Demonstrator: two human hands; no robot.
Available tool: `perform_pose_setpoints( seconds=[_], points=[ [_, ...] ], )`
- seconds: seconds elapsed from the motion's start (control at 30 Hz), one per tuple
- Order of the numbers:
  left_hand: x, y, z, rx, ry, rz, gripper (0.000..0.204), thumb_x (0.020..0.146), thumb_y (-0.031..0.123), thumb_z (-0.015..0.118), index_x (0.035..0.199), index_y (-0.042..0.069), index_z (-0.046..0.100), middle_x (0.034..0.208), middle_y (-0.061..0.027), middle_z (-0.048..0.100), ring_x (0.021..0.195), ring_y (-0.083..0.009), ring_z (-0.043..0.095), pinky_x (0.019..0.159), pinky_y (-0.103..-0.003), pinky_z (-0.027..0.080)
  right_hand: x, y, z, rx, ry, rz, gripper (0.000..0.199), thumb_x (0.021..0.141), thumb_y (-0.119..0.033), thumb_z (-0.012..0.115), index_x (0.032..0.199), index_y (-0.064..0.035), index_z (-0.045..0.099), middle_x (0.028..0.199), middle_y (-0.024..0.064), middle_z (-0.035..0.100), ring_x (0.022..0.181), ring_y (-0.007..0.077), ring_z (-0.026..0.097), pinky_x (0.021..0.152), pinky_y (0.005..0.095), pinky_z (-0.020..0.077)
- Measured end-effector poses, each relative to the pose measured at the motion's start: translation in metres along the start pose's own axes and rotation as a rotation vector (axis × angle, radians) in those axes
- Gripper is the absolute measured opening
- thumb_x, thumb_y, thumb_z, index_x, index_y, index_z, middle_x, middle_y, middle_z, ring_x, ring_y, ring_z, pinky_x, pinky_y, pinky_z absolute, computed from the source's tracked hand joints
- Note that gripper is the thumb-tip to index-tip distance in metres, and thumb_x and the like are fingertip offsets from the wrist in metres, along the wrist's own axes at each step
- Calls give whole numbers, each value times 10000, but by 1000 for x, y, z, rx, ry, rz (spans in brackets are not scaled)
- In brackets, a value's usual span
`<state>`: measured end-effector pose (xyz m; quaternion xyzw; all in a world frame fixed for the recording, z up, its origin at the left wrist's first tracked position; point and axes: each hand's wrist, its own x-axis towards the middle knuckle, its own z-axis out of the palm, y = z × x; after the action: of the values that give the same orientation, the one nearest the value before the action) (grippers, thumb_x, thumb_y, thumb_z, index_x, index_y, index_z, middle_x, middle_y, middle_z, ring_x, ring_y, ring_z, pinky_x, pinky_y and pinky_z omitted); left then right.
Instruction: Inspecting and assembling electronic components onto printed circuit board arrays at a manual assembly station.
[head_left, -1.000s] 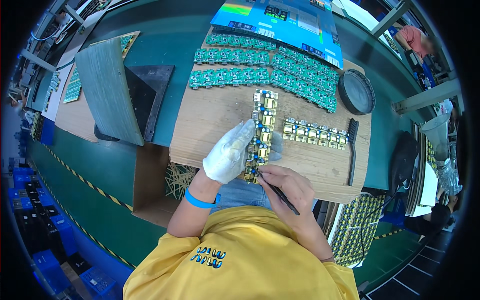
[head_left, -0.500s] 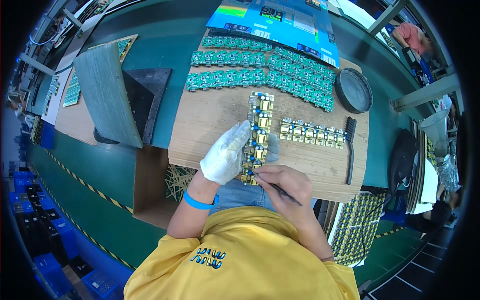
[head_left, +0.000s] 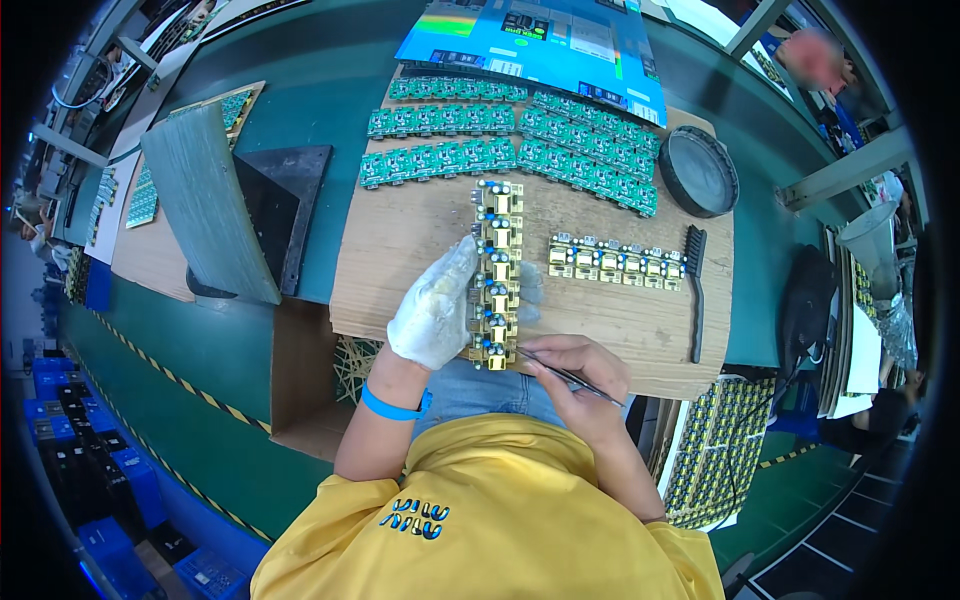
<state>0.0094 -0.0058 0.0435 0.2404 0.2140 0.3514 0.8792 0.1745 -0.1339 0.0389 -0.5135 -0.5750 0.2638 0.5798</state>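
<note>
My left hand (head_left: pixel 437 308), in a white glove, is closed around a long strip of circuit boards (head_left: pixel 497 270) with yellow, blue and silver parts. The strip stands lengthwise, away from my body, over the cardboard-topped work surface (head_left: pixel 400 255). Bare, my right hand (head_left: pixel 578 378) pinches dark tweezers (head_left: pixel 572 377), whose tip is at the strip's near right edge. Whether the tip touches a part is too small to tell. A second yellow board strip (head_left: pixel 616 264) lies to the right, beside a black brush (head_left: pixel 697 290).
Several rows of green circuit boards (head_left: pixel 440 160) lie at the back, before a blue printed sheet (head_left: pixel 540 45). A round dark dish (head_left: pixel 699 171) sits at the right. To the left stands a tilted grey panel (head_left: pixel 212 205). Below the bench is an open cardboard box (head_left: pixel 300 375).
The held strip has turned slightly, so its top faces me more squarely. My right hand and the tweezers have shifted slightly relative to its near end. The whole view has drifted a little.
</note>
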Motion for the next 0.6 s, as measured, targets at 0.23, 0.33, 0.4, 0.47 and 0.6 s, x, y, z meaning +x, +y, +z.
perform_pose_setpoints(
  seconds=[0.23,0.33,0.4,0.47,0.6],
  points=[
    [-1,2,3,41,12,2,481,1101,371,437,1446,37,472,1209,-206,681,1021,-315,716,881,-448,613,0,2,1,36,6,12,158,796,60,809,892,24,689,967,176,767,837,231,760,722,295,596],
    [-1,3,3,60,14,-5,482,1099,375,442,1445,40,475,1207,-203,682,1015,-309,717,880,-444,615,-2,7,0,122,35,80,163,793,60,812,901,26,693,963,177,769,832,231,759,721,295,596],
    [-1,5,2,71,14,-8,483,1098,377,444,1445,42,476,1206,-201,682,1013,-307,718,880,-442,615,-1,10,-2,103,10,59,166,791,65,810,905,28,695,969,179,766,843,231,758,726,300,597],
    [0,5,-2,50,-33,-18,477,1100,371,441,1444,43,478,1210,-198,681,1026,-301,714,877,-439,616,-1,12,-2,92,1,46,168,791,67,810,907,29,696,972,180,765,848,232,757,729,302,598],
    [3,2,-9,20,-33,-39,470,1102,364,438,1443,43,482,1214,-200,680,1046,-301,708,874,-446,614,-1,14,-1,22,-1,29,169,806,63,800,942,27,707,974,184,762,865,236,753,753,316,599]
  ],
)
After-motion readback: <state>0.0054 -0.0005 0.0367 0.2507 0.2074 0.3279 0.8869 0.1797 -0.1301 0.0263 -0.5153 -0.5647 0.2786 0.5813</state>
